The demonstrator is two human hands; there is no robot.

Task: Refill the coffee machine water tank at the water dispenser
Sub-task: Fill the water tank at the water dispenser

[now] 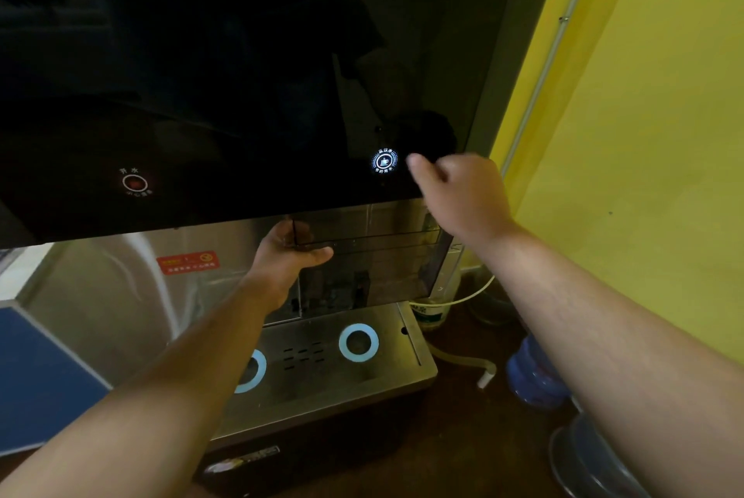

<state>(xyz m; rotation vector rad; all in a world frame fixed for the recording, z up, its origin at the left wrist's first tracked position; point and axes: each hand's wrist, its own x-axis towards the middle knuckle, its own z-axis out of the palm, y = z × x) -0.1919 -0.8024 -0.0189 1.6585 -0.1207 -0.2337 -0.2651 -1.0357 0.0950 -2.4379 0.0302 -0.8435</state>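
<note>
The clear smoky water tank (374,260) sits in the dispenser's bay under the black glass panel (221,75), above the steel drip tray (322,381). My left hand (288,256) grips the tank's left edge, thumb along its front. My right hand (459,191) is raised to the panel with fingers curled and the forefinger stretched out, its tip just right of the lit white cup button (384,161). Whether the fingertip touches the glass is not clear. The tank's water level cannot be made out.
A dim red button (135,183) glows at the panel's left. Two blue light rings (358,341) mark the tray. A yellow wall (644,135) stands to the right, with blue water jugs (535,377) and hoses on the floor below. A blue cabinet (36,369) stands at left.
</note>
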